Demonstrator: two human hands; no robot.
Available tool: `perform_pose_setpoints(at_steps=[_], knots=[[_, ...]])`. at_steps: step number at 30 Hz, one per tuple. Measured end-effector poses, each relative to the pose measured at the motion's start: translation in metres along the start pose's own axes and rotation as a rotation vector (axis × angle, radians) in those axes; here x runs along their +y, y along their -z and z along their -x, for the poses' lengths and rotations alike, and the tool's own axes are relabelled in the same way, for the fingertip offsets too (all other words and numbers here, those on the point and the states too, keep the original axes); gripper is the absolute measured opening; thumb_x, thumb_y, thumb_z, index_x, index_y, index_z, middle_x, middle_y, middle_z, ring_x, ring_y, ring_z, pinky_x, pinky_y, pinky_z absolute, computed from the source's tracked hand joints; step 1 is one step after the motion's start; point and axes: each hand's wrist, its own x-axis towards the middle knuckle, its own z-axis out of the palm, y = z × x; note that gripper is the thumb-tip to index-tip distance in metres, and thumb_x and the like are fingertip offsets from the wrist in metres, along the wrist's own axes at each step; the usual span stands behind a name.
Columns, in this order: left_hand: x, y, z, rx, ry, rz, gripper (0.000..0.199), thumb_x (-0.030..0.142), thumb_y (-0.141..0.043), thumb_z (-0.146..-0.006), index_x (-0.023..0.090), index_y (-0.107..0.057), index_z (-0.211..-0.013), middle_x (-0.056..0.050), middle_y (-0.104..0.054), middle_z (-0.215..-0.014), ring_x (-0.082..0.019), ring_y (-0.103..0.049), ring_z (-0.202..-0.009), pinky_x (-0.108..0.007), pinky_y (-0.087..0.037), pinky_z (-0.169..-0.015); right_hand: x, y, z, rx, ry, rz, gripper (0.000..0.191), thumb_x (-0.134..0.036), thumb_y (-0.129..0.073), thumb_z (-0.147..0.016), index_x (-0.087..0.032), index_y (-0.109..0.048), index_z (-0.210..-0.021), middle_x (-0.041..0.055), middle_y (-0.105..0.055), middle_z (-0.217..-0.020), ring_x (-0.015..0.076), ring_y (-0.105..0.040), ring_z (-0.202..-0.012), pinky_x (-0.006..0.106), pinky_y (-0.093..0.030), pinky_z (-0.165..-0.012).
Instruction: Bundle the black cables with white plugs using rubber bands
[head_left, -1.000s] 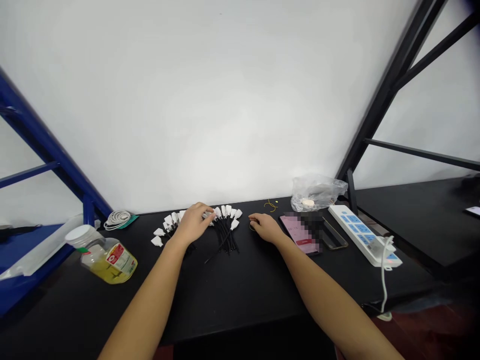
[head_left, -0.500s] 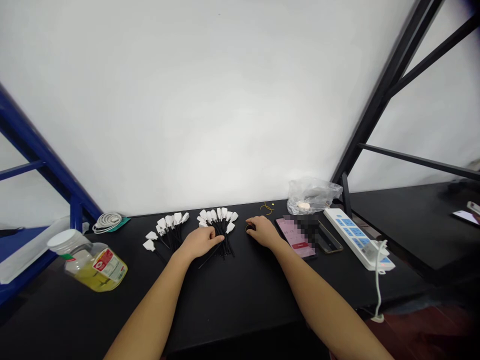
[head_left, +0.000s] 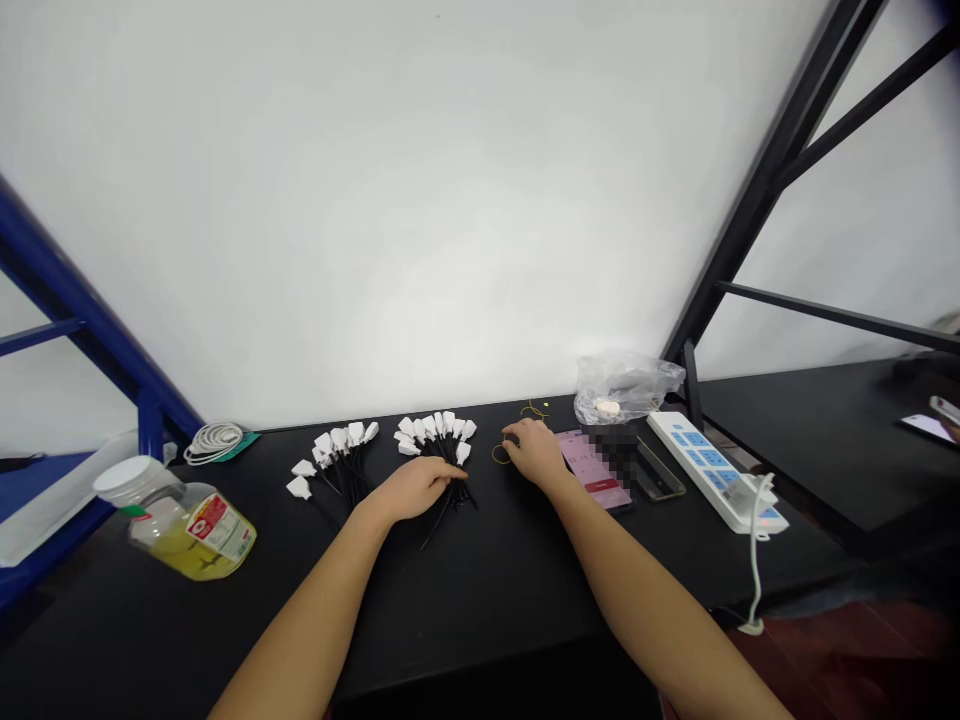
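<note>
My left hand (head_left: 424,487) is closed over the black stems of a fanned bunch of white-headed pieces (head_left: 435,430). The white heads point toward the wall, and lower stem ends stick out past my fingers. My palm hides part of the bunch. To the right, my right hand (head_left: 534,450) is bent with its fingertips closed at the edge of a thin yellowish rubber band (head_left: 500,455). The grip on the band is partly hidden. Left of my left hand, a second bunch of white-headed pieces (head_left: 341,440) lies loose on the black table (head_left: 450,610).
More rubber bands (head_left: 534,411) lie near the wall. At right are a pink-screened phone (head_left: 592,470), a dark phone (head_left: 660,470), a plastic bag (head_left: 626,385) and a power strip (head_left: 712,470). At left stand a jar (head_left: 202,535) and a coiled white cable (head_left: 214,443).
My left hand has shifted slightly right across the stems. My right hand has drawn a little up and right, and the rubber band's loop shows more fully beneath its fingers.
</note>
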Motion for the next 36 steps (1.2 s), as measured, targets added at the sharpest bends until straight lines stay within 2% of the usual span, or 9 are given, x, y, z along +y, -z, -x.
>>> perform_pose_setpoints(at_steps=[4, 8, 10, 13, 19, 26, 31, 33, 36], knots=[[0.002, -0.003, 0.0, 0.0, -0.046, -0.024, 0.04, 0.018, -0.041, -0.093, 0.025, -0.075, -0.113, -0.004, -0.074, -0.106, -0.019, -0.067, -0.097, -0.029, -0.049, -0.088, -0.012, 0.001, 0.006, -0.01, 0.105, -0.216, 0.022, -0.024, -0.059, -0.092, -0.021, -0.074, -0.108, 0.0067, -0.071, -0.101, 0.0183, -0.065, -0.091, 0.028, -0.046, -0.082], [-0.002, -0.002, -0.002, 0.093, 0.01, 0.024, 0.033, 0.018, -0.047, -0.089, 0.024, -0.073, -0.109, -0.003, -0.074, -0.101, -0.019, -0.067, -0.09, -0.028, -0.05, -0.082, -0.036, -0.005, 0.019, -0.187, 0.402, -0.262, 0.032, -0.021, -0.059, -0.09, -0.026, -0.072, -0.119, 0.0033, -0.075, -0.096, 0.0189, -0.067, -0.088, 0.027, -0.046, -0.08], [-0.007, 0.001, -0.002, 0.179, 0.075, -0.064, 0.027, 0.017, -0.049, -0.087, 0.023, -0.073, -0.098, -0.004, -0.073, -0.098, -0.02, -0.067, -0.09, -0.03, -0.049, -0.081, -0.047, -0.007, 0.024, -0.242, 0.469, -0.216, 0.037, -0.018, -0.055, -0.089, -0.028, -0.071, -0.12, 0.0038, -0.076, -0.103, 0.0203, -0.069, -0.091, 0.028, -0.046, -0.08], [-0.017, 0.007, 0.0, 0.208, 0.145, -0.207, 0.023, 0.012, -0.051, -0.082, 0.022, -0.071, -0.085, -0.005, -0.07, -0.099, -0.022, -0.065, -0.095, -0.032, -0.047, -0.085, -0.053, -0.006, 0.027, -0.268, 0.486, -0.171, 0.036, -0.015, -0.053, -0.087, -0.027, -0.073, -0.114, 0.0038, -0.076, -0.105, 0.02, -0.069, -0.091, 0.028, -0.044, -0.078], [-0.025, 0.004, 0.0, 0.195, 0.144, -0.261, 0.022, 0.011, -0.054, -0.081, 0.023, -0.066, -0.095, -0.005, -0.064, -0.103, -0.022, -0.063, -0.095, -0.031, -0.047, -0.082, -0.047, 0.002, 0.027, -0.384, 0.501, -0.193, 0.021, -0.029, -0.076, -0.076, -0.024, -0.07, -0.095, -0.0033, -0.067, -0.076, 0.0144, -0.059, -0.068, 0.023, -0.033, -0.058], [-0.021, -0.003, -0.003, 0.212, 0.108, -0.267, 0.02, 0.015, -0.054, -0.088, 0.024, -0.067, -0.1, -0.006, -0.061, -0.11, -0.021, -0.062, -0.1, -0.032, -0.047, -0.087, -0.046, 0.006, 0.027, -0.267, 0.532, -0.239, 0.005, -0.025, -0.068, -0.09, -0.022, -0.07, -0.093, 0.0012, -0.065, -0.093, 0.0142, -0.059, -0.079, 0.023, -0.039, -0.07], [-0.024, 0.0, -0.001, 0.244, 0.09, -0.235, 0.014, 0.016, -0.054, -0.089, 0.023, -0.064, -0.095, -0.005, -0.061, -0.111, -0.02, -0.063, -0.095, -0.03, -0.048, -0.082, -0.043, 0.001, 0.026, -0.294, 0.535, -0.277, 0.027, -0.027, -0.074, -0.085, -0.026, -0.071, -0.113, 0.0025, -0.065, -0.105, 0.0169, -0.063, -0.089, 0.025, -0.044, -0.078], [-0.023, 0.004, 0.0, 0.303, 0.098, -0.204, 0.011, 0.019, -0.052, -0.091, 0.023, -0.061, -0.095, -0.005, -0.063, -0.106, -0.019, -0.063, -0.091, -0.03, -0.047, -0.08, -0.043, -0.002, 0.027, -0.331, 0.55, -0.254, 0.025, -0.027, -0.074, -0.086, -0.026, -0.072, -0.11, 0.0026, -0.064, -0.104, 0.0168, -0.064, -0.087, 0.025, -0.044, -0.076], [-0.02, 0.01, 0.002, 0.507, 0.159, -0.152, 0.013, 0.028, -0.05, -0.094, 0.023, -0.061, -0.097, -0.005, -0.067, -0.1, -0.02, -0.063, -0.086, -0.031, -0.047, -0.08, -0.044, -0.001, 0.028, -0.342, 0.57, -0.24, 0.007, -0.023, -0.069, -0.089, -0.023, -0.071, -0.095, 0.0024, -0.064, -0.099, 0.017, -0.062, -0.086, 0.025, -0.043, -0.074]])
